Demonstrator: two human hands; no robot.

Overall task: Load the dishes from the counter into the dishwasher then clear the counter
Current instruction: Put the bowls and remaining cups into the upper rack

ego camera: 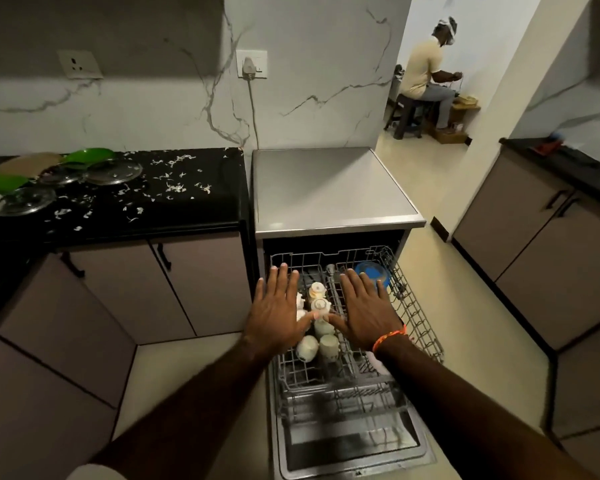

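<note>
Both bare arms reach forward and down from the lower corners of the view, drawing closer together toward the hands. The left hand (277, 310) lies flat, palm down, fingers straight and spread, thumb angled inward. The right hand (365, 310) mirrors it, palm down, fingers straight and slightly fanned, thumb pointing toward the left hand. The two thumb tips nearly meet. A thin orange thread band (388, 338) circles the right wrist. Neither hand holds anything.

Three round glass lids with metal rims (113, 172) and two green plastic plates (89, 155) lie at the bench's left end, while about six white ceramic cups (318, 304) and one blue-lidded container (373, 273) sit in the dishwasher's upper wire rack (416, 306).
</note>
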